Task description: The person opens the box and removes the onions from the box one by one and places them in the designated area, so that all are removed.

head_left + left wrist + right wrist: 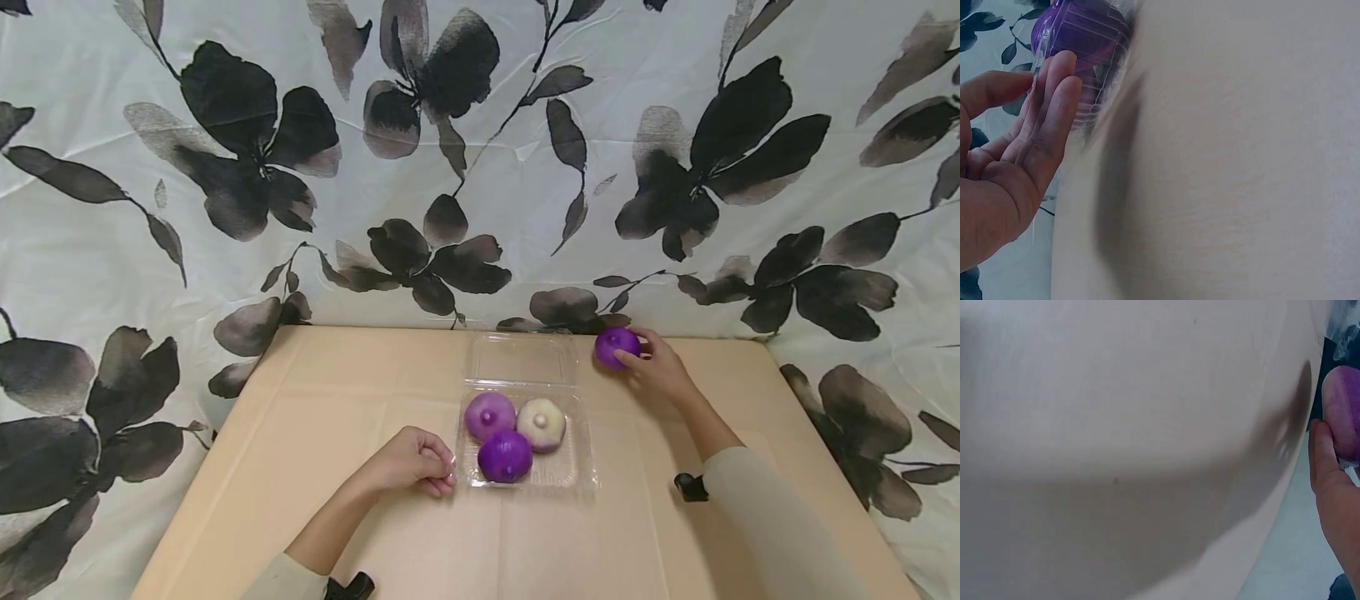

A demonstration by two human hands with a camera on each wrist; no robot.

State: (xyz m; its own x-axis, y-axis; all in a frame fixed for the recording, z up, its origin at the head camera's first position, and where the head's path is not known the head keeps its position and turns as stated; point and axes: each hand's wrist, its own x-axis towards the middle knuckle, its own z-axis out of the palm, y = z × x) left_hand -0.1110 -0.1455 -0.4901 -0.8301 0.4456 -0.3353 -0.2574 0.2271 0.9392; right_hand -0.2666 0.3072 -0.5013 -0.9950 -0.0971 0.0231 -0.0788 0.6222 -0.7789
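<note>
My right hand point(660, 367) grips a purple onion point(617, 347) near the table's far edge, to the right of the raised lid. In the right wrist view this onion point(1342, 409) shows at the right edge, against the fingers. With thumb and fingertips my left hand point(416, 462) pinches the left rim of a clear plastic clamshell container point(573, 475). The left wrist view shows the pinched rim close up, with a purple onion point(1088, 31) behind the clear wall. Inside the container sit two purple onions point(505, 457) and a whitish onion point(542, 425), grouped to the left.
The container's clear lid point(521, 358) lies folded back toward the far edge. A tan table point(337, 367) carries everything. Behind and beside it hangs a white cloth point(525, 183) with dark flowers. Dark wrist devices point(690, 487) sit at both sleeves.
</note>
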